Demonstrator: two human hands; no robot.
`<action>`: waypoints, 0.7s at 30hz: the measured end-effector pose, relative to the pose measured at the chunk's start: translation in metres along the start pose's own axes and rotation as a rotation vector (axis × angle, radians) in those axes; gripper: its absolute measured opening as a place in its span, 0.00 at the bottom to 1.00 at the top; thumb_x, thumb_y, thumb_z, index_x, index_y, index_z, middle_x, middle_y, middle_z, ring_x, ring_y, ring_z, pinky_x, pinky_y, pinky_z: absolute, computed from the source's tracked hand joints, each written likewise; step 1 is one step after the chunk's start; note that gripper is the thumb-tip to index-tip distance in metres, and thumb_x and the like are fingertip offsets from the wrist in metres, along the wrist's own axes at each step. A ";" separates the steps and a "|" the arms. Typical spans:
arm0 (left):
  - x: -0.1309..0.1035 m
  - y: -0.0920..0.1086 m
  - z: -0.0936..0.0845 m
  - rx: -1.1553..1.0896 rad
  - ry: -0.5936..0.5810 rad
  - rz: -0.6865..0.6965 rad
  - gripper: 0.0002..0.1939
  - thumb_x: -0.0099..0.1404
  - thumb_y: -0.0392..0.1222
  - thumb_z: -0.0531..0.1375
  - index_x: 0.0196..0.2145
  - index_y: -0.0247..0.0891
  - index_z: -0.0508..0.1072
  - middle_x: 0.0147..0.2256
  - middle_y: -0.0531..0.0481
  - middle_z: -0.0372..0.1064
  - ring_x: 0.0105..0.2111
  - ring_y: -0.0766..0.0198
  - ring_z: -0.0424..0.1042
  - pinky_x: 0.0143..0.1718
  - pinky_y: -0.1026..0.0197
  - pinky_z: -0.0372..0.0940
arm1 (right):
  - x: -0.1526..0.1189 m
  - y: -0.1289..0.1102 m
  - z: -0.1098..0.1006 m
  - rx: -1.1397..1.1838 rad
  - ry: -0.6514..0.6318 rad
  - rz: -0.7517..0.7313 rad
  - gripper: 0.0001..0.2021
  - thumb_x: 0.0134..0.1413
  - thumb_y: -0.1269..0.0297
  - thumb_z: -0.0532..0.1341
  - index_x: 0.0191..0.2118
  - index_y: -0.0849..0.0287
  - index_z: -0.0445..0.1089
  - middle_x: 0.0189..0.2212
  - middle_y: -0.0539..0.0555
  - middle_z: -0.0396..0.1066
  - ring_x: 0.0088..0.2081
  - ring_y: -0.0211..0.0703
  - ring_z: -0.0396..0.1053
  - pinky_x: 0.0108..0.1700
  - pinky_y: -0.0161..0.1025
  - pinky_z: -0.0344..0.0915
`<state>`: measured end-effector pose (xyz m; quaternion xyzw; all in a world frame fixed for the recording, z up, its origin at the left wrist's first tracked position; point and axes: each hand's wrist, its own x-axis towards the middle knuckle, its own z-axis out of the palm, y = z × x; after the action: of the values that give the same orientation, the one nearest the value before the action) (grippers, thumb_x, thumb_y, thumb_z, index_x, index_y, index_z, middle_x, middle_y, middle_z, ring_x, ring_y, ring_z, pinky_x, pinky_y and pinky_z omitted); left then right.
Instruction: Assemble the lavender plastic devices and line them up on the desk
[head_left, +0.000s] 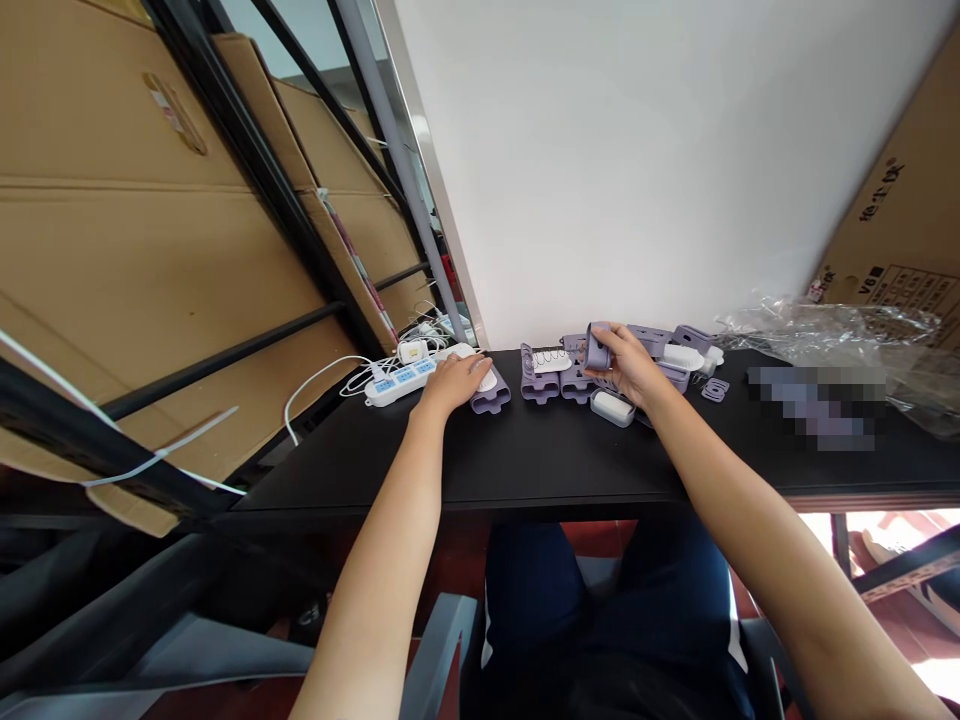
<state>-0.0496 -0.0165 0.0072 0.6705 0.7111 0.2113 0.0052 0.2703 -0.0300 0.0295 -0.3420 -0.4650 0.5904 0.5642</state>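
My right hand (626, 362) grips a small purple plastic part (598, 347) above a row of similar purple housings. Over at the left, my left hand (454, 380) rests beside a purple housing (491, 400) with a white piece on top; its fingertips reach that piece, and whether they grip it cannot be made out. Between the hands stands a purple housing (540, 387) with a white piece and a coiled wire on it. In front of my right hand lies a small clear-walled case (613, 408) with a white insert.
A white power strip (403, 380) with blue sockets and cables lies left of my left hand. Flat purple parts (715, 390) and clear plastic wrap (840, 330) lie to the right. The black table (555, 470) meets a white wall; cardboard stands at both sides.
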 end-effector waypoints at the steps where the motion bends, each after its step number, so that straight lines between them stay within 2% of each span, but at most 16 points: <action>1: -0.001 0.001 -0.001 0.029 0.022 -0.039 0.33 0.72 0.65 0.46 0.60 0.47 0.77 0.62 0.34 0.70 0.62 0.35 0.68 0.60 0.37 0.61 | -0.001 -0.001 0.001 -0.004 0.002 0.008 0.10 0.60 0.60 0.67 0.44 0.50 0.67 0.36 0.49 0.75 0.35 0.44 0.77 0.34 0.42 0.78; 5: -0.004 0.004 -0.006 0.108 0.086 -0.158 0.39 0.73 0.66 0.42 0.50 0.36 0.82 0.56 0.25 0.74 0.57 0.30 0.71 0.57 0.33 0.61 | -0.003 -0.002 0.003 -0.011 0.007 0.031 0.09 0.60 0.60 0.67 0.43 0.51 0.67 0.36 0.49 0.76 0.36 0.44 0.77 0.34 0.42 0.78; 8: -0.005 0.002 -0.010 0.131 0.117 -0.248 0.38 0.73 0.62 0.43 0.45 0.29 0.83 0.51 0.23 0.77 0.55 0.30 0.73 0.57 0.32 0.61 | -0.003 -0.001 0.002 -0.024 -0.005 0.031 0.09 0.61 0.60 0.66 0.44 0.51 0.68 0.36 0.50 0.76 0.36 0.43 0.77 0.34 0.41 0.78; 9: -0.006 0.002 -0.012 0.126 0.136 -0.247 0.37 0.73 0.62 0.44 0.45 0.30 0.83 0.52 0.23 0.76 0.56 0.30 0.71 0.57 0.32 0.61 | -0.002 0.000 0.001 -0.031 -0.009 0.031 0.09 0.61 0.59 0.66 0.44 0.51 0.68 0.36 0.49 0.76 0.35 0.43 0.77 0.34 0.41 0.78; 11: -0.008 0.002 -0.016 0.057 0.138 -0.159 0.35 0.72 0.63 0.45 0.47 0.33 0.83 0.57 0.28 0.74 0.61 0.32 0.68 0.61 0.34 0.60 | -0.001 0.001 0.000 -0.044 -0.013 0.035 0.10 0.61 0.59 0.67 0.44 0.51 0.67 0.36 0.49 0.76 0.35 0.43 0.76 0.33 0.41 0.78; 12: -0.010 0.002 -0.019 -0.012 0.091 -0.077 0.34 0.72 0.64 0.47 0.50 0.37 0.82 0.60 0.33 0.73 0.63 0.35 0.66 0.63 0.37 0.60 | -0.001 0.002 -0.001 -0.050 -0.013 0.039 0.10 0.61 0.59 0.67 0.44 0.51 0.67 0.36 0.49 0.75 0.35 0.43 0.77 0.33 0.41 0.78; 14: -0.013 0.001 -0.024 -0.161 -0.108 0.104 0.33 0.69 0.67 0.52 0.59 0.45 0.78 0.65 0.43 0.69 0.66 0.42 0.65 0.67 0.46 0.59 | -0.001 0.001 -0.001 -0.057 -0.008 0.044 0.11 0.60 0.58 0.67 0.44 0.51 0.67 0.37 0.48 0.75 0.36 0.42 0.77 0.34 0.41 0.79; 15: -0.015 0.001 -0.027 -0.209 -0.224 0.174 0.35 0.66 0.68 0.56 0.64 0.49 0.74 0.67 0.47 0.67 0.66 0.45 0.65 0.68 0.49 0.59 | -0.002 0.001 -0.001 -0.058 -0.004 0.044 0.11 0.60 0.58 0.67 0.44 0.51 0.67 0.37 0.48 0.75 0.36 0.42 0.77 0.34 0.40 0.79; 17: -0.017 -0.002 -0.031 -0.208 -0.405 0.242 0.46 0.58 0.69 0.65 0.70 0.50 0.65 0.70 0.48 0.62 0.69 0.45 0.62 0.70 0.51 0.56 | -0.002 0.000 -0.001 -0.057 0.006 0.042 0.12 0.59 0.57 0.68 0.44 0.51 0.67 0.38 0.48 0.75 0.37 0.42 0.77 0.34 0.40 0.79; 19: -0.017 -0.006 -0.033 -0.129 -0.454 0.236 0.56 0.51 0.65 0.71 0.73 0.47 0.59 0.73 0.44 0.57 0.71 0.42 0.58 0.72 0.48 0.53 | -0.003 -0.001 0.000 -0.057 0.016 0.045 0.11 0.59 0.57 0.68 0.43 0.51 0.67 0.38 0.49 0.75 0.37 0.42 0.77 0.34 0.39 0.79; 21: -0.015 -0.010 -0.032 -0.072 -0.435 0.214 0.57 0.49 0.62 0.72 0.72 0.47 0.60 0.73 0.43 0.56 0.71 0.40 0.58 0.71 0.45 0.53 | -0.003 -0.001 0.000 -0.061 0.023 0.055 0.10 0.60 0.58 0.67 0.43 0.52 0.66 0.38 0.49 0.75 0.36 0.41 0.77 0.33 0.39 0.79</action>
<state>-0.0672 -0.0402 0.0291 0.7711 0.6103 0.0865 0.1596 0.2709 -0.0331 0.0302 -0.3783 -0.4667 0.5873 0.5423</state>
